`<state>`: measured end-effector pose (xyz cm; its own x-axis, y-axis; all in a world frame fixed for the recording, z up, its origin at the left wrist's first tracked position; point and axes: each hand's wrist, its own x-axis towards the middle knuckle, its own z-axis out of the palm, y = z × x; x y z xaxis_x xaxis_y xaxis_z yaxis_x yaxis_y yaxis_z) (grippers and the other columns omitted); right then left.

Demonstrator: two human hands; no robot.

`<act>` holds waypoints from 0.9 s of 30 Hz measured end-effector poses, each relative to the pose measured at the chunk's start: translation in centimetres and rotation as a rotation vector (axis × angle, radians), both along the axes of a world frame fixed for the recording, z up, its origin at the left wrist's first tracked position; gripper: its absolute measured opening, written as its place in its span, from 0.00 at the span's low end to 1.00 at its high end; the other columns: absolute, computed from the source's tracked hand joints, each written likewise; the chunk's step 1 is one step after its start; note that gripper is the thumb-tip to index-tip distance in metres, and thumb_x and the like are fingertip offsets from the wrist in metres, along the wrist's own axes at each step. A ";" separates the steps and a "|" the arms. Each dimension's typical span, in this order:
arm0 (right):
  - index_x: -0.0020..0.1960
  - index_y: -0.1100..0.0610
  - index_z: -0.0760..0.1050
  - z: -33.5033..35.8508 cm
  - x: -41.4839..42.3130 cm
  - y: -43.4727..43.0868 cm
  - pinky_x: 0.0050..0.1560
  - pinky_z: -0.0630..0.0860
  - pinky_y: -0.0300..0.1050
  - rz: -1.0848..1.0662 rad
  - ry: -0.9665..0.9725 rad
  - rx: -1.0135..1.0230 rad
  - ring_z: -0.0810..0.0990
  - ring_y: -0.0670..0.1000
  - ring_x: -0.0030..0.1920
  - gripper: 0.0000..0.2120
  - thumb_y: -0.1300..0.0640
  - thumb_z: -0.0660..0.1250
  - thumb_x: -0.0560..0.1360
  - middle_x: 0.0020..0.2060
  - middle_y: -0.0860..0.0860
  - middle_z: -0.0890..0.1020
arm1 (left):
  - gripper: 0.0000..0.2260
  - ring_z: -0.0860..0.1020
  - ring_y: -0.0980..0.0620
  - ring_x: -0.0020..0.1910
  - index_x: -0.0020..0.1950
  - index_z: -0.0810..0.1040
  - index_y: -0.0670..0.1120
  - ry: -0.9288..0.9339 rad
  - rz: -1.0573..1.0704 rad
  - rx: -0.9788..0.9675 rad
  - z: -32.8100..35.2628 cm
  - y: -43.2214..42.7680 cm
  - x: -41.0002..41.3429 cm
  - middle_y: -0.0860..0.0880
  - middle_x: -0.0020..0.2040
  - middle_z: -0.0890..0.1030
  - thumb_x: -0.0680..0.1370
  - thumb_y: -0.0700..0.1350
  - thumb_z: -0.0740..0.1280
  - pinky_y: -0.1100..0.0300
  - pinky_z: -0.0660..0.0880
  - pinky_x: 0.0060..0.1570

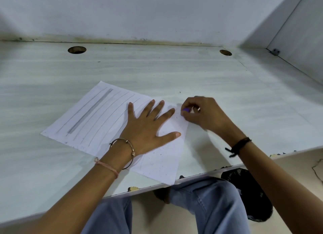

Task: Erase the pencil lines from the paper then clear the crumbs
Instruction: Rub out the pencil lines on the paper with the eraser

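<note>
**Erasing at the right edge of the paper: lines remain to the left**

The right hand (pixel 201 111) has its grip closed on a small purple eraser (pixel 186 110), pinched between thumb and fingertips. Only a sliver of the eraser shows. It sits at the far right edge of the paper (pixel 97 122), apparently in contact with the sheet.

The left hand (pixel 148 129) holds nothing. It lies flat, fingers spread, palm down on the middle of the paper, pinning it to the bench (pixel 174 71).

The pencil lines (pixel 90 118) lie to the left of the eraser, beyond the left hand. Their long axis runs diagonally, from near-left to far-right. One is a broad shaded band; the rest are thin strokes. The right part of the sheet looks already cleared.

Dark crumbs (pixel 157 156) are scattered over the near right corner of the paper, which overhangs the bench edge slightly.

Judgement: erasing is part done. The next strokes must work leftward, so the left hand will likely need repositioning. The right wrist is bent, forearm crossing the bench edge.
</note>
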<state>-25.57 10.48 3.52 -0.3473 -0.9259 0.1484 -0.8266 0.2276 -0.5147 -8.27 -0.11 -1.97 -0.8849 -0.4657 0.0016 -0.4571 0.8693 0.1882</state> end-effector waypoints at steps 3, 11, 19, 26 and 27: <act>0.39 0.53 0.78 0.5 -1.4 -0.8 0.35 0.66 0.33 -0.110 0.035 0.001 0.73 0.42 0.32 0.05 0.62 0.69 0.70 0.33 0.43 0.77 | 0.39 0.35 0.55 0.78 0.76 0.37 0.67 -0.004 -0.001 0.000 0.1 -0.1 0.0 0.57 0.80 0.37 0.66 0.76 0.33 0.30 0.35 0.70; 0.41 0.55 0.79 -0.2 0.1 -0.3 0.36 0.66 0.29 0.032 0.025 -0.012 0.73 0.36 0.34 0.03 0.62 0.70 0.70 0.36 0.46 0.78 | 0.39 0.34 0.55 0.77 0.76 0.38 0.66 -0.011 0.000 0.007 0.1 -0.1 -0.1 0.57 0.79 0.36 0.66 0.76 0.34 0.30 0.35 0.70; 0.41 0.55 0.78 -0.2 2.2 0.4 0.39 0.66 0.29 0.144 0.007 0.008 0.73 0.36 0.36 0.03 0.62 0.70 0.71 0.32 0.41 0.75 | 0.41 0.34 0.55 0.77 0.77 0.37 0.65 -0.011 0.008 0.008 0.3 0.2 -0.1 0.57 0.79 0.36 0.65 0.77 0.33 0.30 0.35 0.70; 0.40 0.53 0.77 -0.1 -1.4 -0.9 0.38 0.67 0.40 -0.089 0.032 -0.034 0.71 0.39 0.31 0.04 0.61 0.68 0.71 0.39 0.49 0.81 | 0.43 0.34 0.55 0.77 0.78 0.37 0.62 -0.034 0.004 -0.007 0.2 0.0 -0.1 0.57 0.79 0.35 0.65 0.76 0.31 0.30 0.36 0.70; 0.41 0.54 0.78 0.0 -0.4 -0.8 0.38 0.66 0.36 -0.026 0.030 -0.050 0.72 0.38 0.33 0.04 0.62 0.69 0.71 0.38 0.48 0.80 | 0.43 0.34 0.55 0.77 0.78 0.38 0.61 -0.025 0.006 -0.005 0.1 0.0 -0.1 0.57 0.79 0.36 0.65 0.76 0.32 0.30 0.36 0.70</act>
